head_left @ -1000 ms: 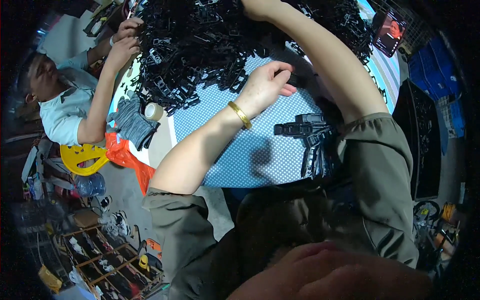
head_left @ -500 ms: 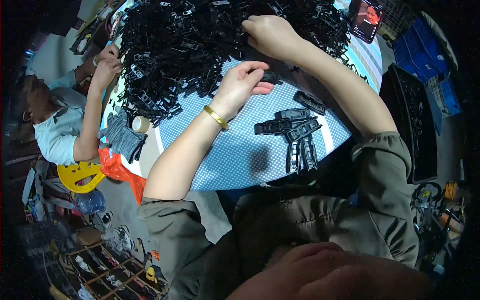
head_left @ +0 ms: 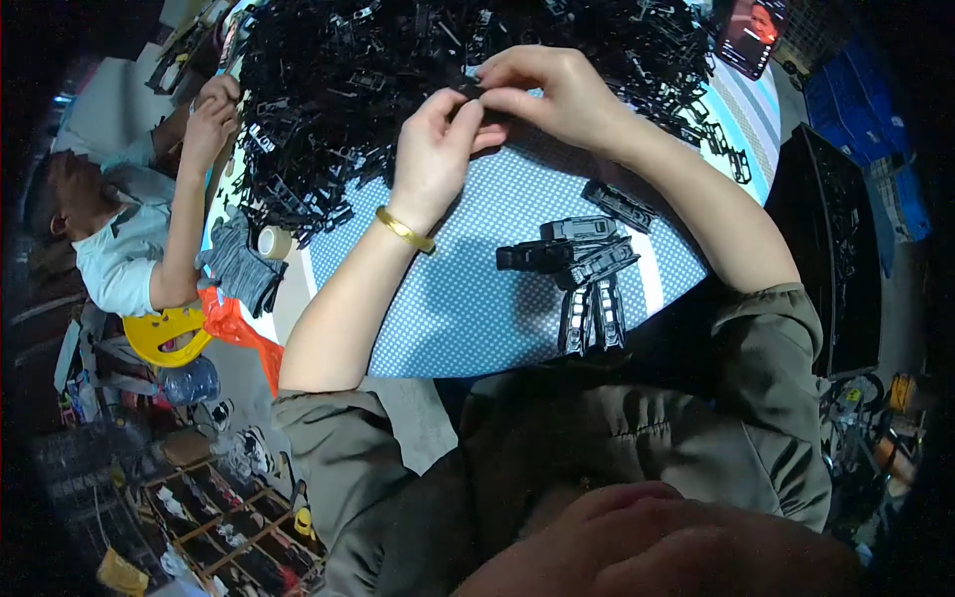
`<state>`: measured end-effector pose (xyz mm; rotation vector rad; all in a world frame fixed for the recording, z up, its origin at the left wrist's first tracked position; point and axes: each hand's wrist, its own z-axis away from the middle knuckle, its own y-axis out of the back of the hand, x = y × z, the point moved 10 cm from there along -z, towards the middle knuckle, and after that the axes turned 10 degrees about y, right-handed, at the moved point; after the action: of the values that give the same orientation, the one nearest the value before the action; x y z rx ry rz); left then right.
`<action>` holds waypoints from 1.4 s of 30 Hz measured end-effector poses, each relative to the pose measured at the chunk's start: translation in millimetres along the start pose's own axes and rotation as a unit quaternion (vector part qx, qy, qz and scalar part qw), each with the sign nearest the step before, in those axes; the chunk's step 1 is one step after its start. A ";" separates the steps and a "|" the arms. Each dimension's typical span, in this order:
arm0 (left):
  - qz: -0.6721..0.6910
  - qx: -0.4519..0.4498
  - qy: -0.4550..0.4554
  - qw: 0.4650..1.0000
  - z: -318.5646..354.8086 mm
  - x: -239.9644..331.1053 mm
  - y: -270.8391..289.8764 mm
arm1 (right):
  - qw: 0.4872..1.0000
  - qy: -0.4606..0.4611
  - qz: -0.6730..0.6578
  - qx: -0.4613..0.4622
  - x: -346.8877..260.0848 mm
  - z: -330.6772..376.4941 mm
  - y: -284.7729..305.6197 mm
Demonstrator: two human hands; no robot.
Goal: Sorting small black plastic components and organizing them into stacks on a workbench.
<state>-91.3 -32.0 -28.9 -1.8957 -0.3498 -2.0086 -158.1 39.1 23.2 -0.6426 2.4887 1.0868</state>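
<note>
My left hand point(head_left: 434, 149), with a gold bangle at the wrist, and my right hand point(head_left: 557, 95) meet at the near edge of a big heap of black plastic parts point(head_left: 328, 90). Between their fingertips is a small black plastic part point(head_left: 470, 90), pinched by both hands; its shape is mostly hidden against the dark heap. On the dotted blue-grey tabletop point(head_left: 448, 308), nearer to me, lies a loose group of long black plastic pieces point(head_left: 587, 249), some overlapping. One more black piece point(head_left: 619, 205) rests apart, below my right forearm.
At the left, another person point(head_left: 129, 239) works with both hands at the heap's edge. A tape roll point(head_left: 275, 242), grey knit gloves point(head_left: 242, 267) and a red plastic bag point(head_left: 234, 323) are near them. A phone point(head_left: 748, 38) stands far right; a black bin point(head_left: 836, 249) is beside the table.
My right hand has come back from over the heap toward my left hand. My left hand has shifted left and slightly away from me, and the fingertips now meet on a black part.
</note>
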 end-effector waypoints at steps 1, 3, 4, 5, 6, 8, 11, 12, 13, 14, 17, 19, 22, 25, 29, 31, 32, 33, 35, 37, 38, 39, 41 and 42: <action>-0.008 -0.002 -0.005 1.000 0.6 -0.9 -1.5 | 0.998 -0.041 -0.045 -0.002 8.4 2.1 -2.5; -0.002 -0.011 -0.004 1.000 1.8 -2.0 -3.9 | 0.996 -0.058 -0.067 -0.027 13.0 3.6 -5.4; -0.002 -0.006 -0.004 1.000 2.0 -1.3 -3.0 | 0.996 -0.056 -0.070 -0.029 13.2 3.9 -6.5; -0.007 -0.015 -0.006 1.000 2.5 1.1 -5.1 | 0.994 -0.061 -0.089 -0.014 14.0 4.3 -5.2; -0.011 -0.024 -0.008 1.000 3.5 2.9 -6.7 | 0.992 -0.066 -0.107 0.001 14.0 4.3 -4.4; -0.053 -0.029 -0.033 0.998 5.4 4.2 -6.6 | 0.992 -0.060 -0.115 0.003 10.3 2.6 -6.7; -0.102 -0.037 -0.065 0.992 8.3 10.5 -11.8 | 0.998 0.010 -0.061 0.013 -2.4 -1.6 2.5; -0.059 -0.022 -0.039 0.997 7.5 7.6 -7.6 | 0.997 0.079 -0.003 0.020 -16.0 -3.7 8.8; -0.015 -0.007 -0.012 1.000 6.8 4.3 -3.3 | 0.997 0.080 -0.004 0.019 -17.2 -3.8 13.3; -0.015 -0.006 -0.012 1.000 6.1 6.5 -2.1 | 0.989 0.126 0.072 0.000 -28.6 -3.5 16.3; 0.107 0.000 0.075 0.991 3.4 -5.9 6.2 | 0.974 0.178 0.136 -0.021 -38.1 -2.1 13.1; 0.155 -0.008 0.075 0.985 3.9 -5.3 6.4 | 0.964 0.202 0.164 -0.051 -41.2 -0.8 6.5; 0.145 0.003 0.094 0.985 6.0 -9.2 5.5 | 0.950 0.231 0.200 -0.058 -49.5 -0.2 3.2; 0.112 0.024 0.089 0.989 3.9 -12.6 9.8 | 0.948 0.233 0.210 -0.058 -52.0 0.5 1.2; 0.096 0.031 0.090 0.991 2.6 -15.0 8.3 | 0.950 0.229 0.207 -0.048 -56.2 1.6 1.7; 0.081 0.040 0.073 0.993 1.2 -17.7 12.2 | 0.952 0.223 0.202 -0.057 -57.3 1.1 -1.5; 0.081 0.039 0.073 0.993 0.6 -22.2 13.7 | 0.952 0.222 0.202 -0.057 -59.6 1.3 -2.8; 0.068 0.034 0.041 0.996 -0.1 -17.9 12.4 | 0.950 0.226 0.209 -0.050 -62.7 2.5 -2.4; 0.054 0.024 0.008 0.998 -1.0 -14.0 10.8 | 0.948 0.226 0.219 -0.042 -64.1 2.4 -3.0; 0.030 0.047 0.010 0.998 4.5 -6.5 11.2 | 0.938 0.259 0.229 -0.026 -70.8 4.1 -3.5; 0.054 0.046 0.009 0.997 3.4 -7.8 12.7 | 0.941 0.254 0.223 -0.018 -68.1 3.8 -3.1; 0.055 0.042 0.010 0.998 2.4 -6.9 11.9 | 0.941 0.251 0.226 -0.018 -67.1 3.7 -3.8; 0.074 0.048 0.038 0.995 1.6 -9.3 13.4 | 0.950 0.252 0.183 -0.010 -66.9 4.2 -2.9; 0.099 0.026 0.035 0.994 2.3 -6.5 10.8 | 0.962 0.220 0.161 -0.020 -58.1 2.7 -4.2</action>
<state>-84.4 -40.3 -35.9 -1.7507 -0.1868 -1.9100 -106.9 54.0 46.8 -0.5513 3.0449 1.2169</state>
